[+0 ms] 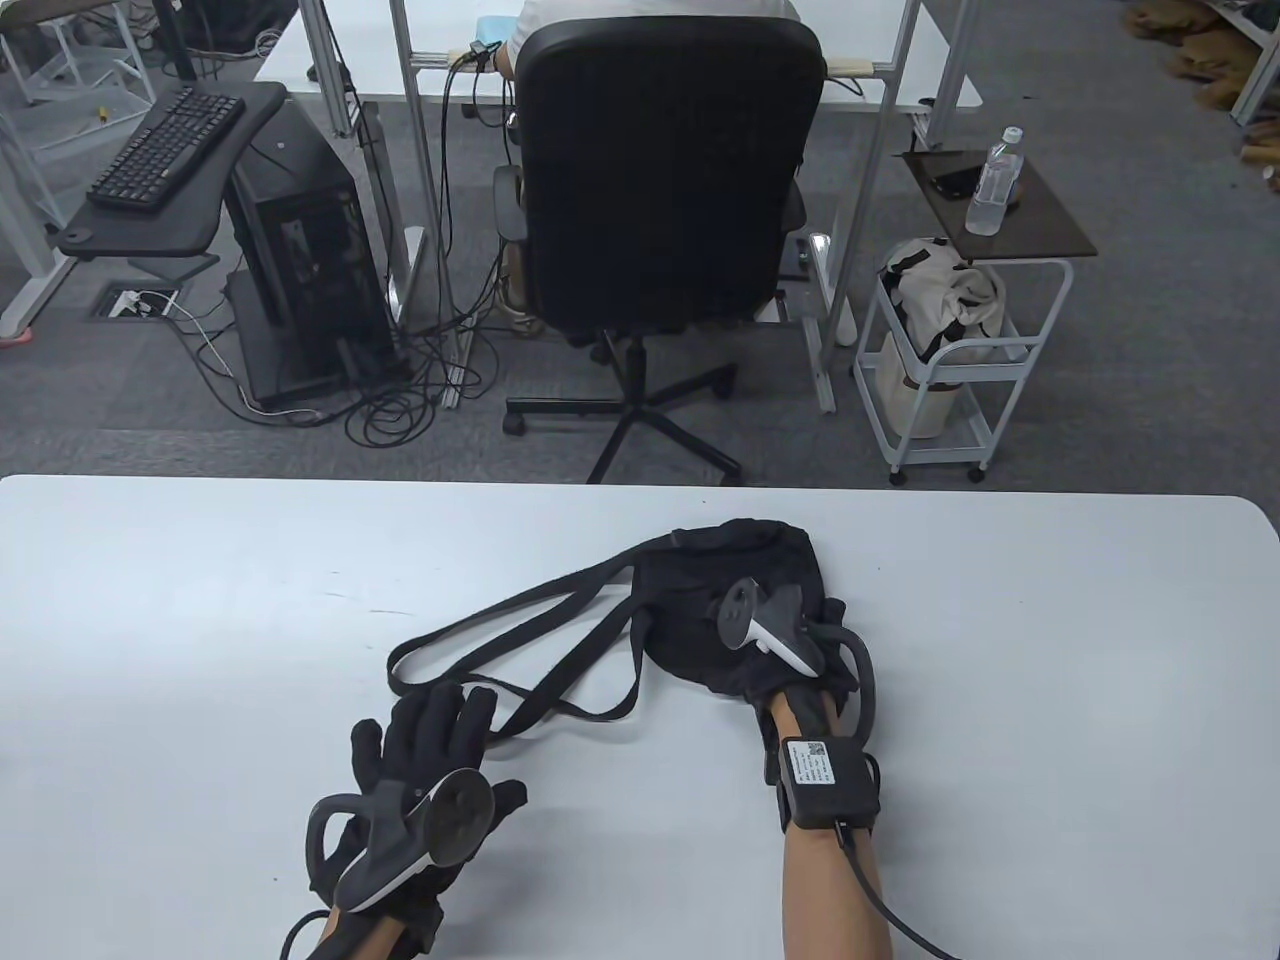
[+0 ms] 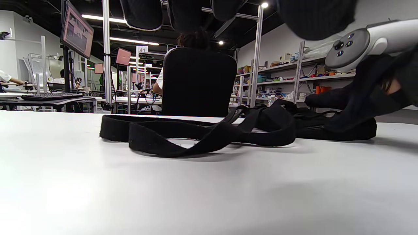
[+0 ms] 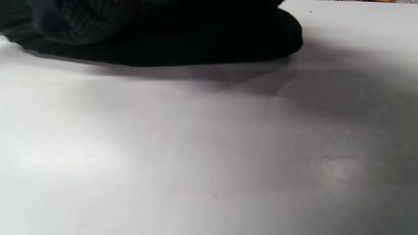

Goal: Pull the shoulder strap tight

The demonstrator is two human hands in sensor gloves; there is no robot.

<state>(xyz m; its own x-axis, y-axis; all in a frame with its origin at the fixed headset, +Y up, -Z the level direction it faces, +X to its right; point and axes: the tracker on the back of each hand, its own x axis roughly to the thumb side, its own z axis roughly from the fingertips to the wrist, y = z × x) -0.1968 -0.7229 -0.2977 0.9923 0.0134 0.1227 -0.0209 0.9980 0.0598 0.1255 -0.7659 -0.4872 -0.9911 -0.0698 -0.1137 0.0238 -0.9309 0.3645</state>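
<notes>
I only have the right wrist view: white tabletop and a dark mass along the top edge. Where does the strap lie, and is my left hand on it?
Observer: In the table view the shoulder strap lies in loose loops on the table, on the left of the black bag.
Operator: And the left hand?
Observer: The left hand is spread, fingers straight, just short of the nearest loop; it grips nothing.
Operator: Is my right hand holding the bag?
Observer: The right hand rests on top of the bag; whether its fingers grip is hidden.
Operator: Is the strap taut?
Observer: No. The left wrist view shows it slack, flat on the table.
</notes>
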